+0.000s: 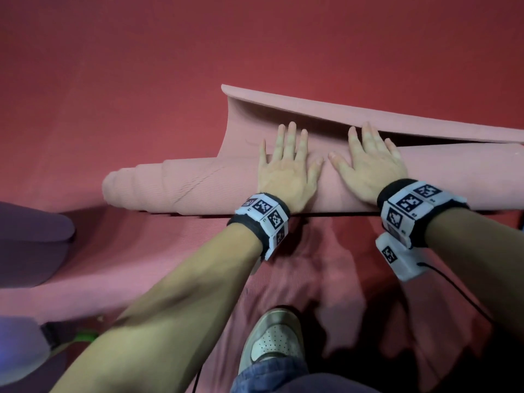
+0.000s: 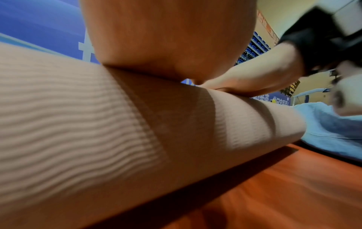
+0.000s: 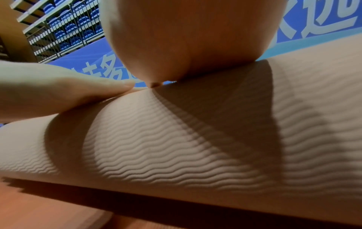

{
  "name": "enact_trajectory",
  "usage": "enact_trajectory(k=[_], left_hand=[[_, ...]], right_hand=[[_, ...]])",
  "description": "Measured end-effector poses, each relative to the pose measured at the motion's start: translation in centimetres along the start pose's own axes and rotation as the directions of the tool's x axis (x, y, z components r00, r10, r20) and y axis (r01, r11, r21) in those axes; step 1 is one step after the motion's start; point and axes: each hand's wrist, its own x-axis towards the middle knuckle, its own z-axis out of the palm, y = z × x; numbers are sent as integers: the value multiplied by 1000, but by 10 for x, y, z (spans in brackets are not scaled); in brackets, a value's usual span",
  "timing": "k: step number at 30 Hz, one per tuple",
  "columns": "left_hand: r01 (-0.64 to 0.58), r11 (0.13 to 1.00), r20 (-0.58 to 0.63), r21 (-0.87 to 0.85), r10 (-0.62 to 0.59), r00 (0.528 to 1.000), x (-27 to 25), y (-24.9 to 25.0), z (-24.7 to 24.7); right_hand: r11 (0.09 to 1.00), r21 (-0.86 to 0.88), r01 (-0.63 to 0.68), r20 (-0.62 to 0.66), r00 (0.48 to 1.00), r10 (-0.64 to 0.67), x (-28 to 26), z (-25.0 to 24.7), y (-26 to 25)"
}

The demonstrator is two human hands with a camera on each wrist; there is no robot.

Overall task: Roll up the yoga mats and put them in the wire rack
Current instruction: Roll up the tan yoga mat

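A pink yoga mat (image 1: 198,182) lies almost fully rolled across the red floor, its left end telescoped into steps. Its last free flap (image 1: 340,112) lifts up behind the roll. My left hand (image 1: 286,168) lies flat on top of the roll with straight, spread fingers. My right hand (image 1: 368,163) presses flat beside it, thumbs nearly touching. In the left wrist view the palm heel (image 2: 168,38) rests on the ribbed mat (image 2: 78,124), with the right hand (image 2: 254,77) beyond. The right wrist view shows the same mat (image 3: 195,139) under the palm (image 3: 186,38). No wire rack shows in the head view.
A purple mat (image 1: 31,239) lies at the left edge on the red floor (image 1: 141,66). My shoe (image 1: 272,338) stands just behind the roll. A blue mat (image 2: 333,127) lies past the roll's right end. Blue banners and stadium seats (image 3: 64,31) stand far behind.
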Motion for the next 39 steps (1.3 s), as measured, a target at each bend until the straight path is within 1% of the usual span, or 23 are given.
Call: enact_trajectory(k=[3,5,10,13,16,18,21,22,25,29,31,33,36,39], left_hand=[[-17,1000,-35,-3,17,999,-11,0,5],[-18,999,-34,-32,17,999,-12,-1,6],[-26,998,-28,-54,24,999,-6,-3,3],[6,998,-4,-67,-6,1000,8,-4,-2],[33,995,56,-92,-28,998,27,-7,-10],[30,995,71,-93,-24,997,35,-9,-13],[-30,999,28,-27,31,999,33,-10,-12],[-44,999,32,-11,44,999,31,-10,-12],[-60,998,78,22,58,995,23,-13,-13],[-118,975,126,188,95,988,20,-20,-11],[-102,961,102,256,78,992,24,-21,-9],[-84,951,45,298,74,996,29,-21,-7],[-94,943,-7,320,102,995,27,-21,-4],[-115,943,-48,312,136,990,22,-21,1]], right_hand=[[1000,-15,-20,34,999,21,9,-6,-3],[1000,-16,-26,33,999,26,8,-5,-3],[999,13,41,-55,998,-40,-12,1,1],[997,-17,73,-61,995,-74,-27,4,6],[994,-57,93,-81,992,-97,-38,7,9],[988,-100,118,-77,989,-125,-40,8,11],[977,-178,117,-35,991,-126,-38,8,12],[970,-214,112,-31,992,-121,-36,8,12],[961,-261,91,-36,994,-103,-27,5,9],[949,-314,27,-56,997,-47,-5,0,1],[943,-334,4,-77,997,-31,2,1,0],[935,-353,-5,-107,994,-35,7,1,0],[927,-375,0,-129,990,-52,10,1,0],[926,-375,42,-112,990,-90,5,3,5]])
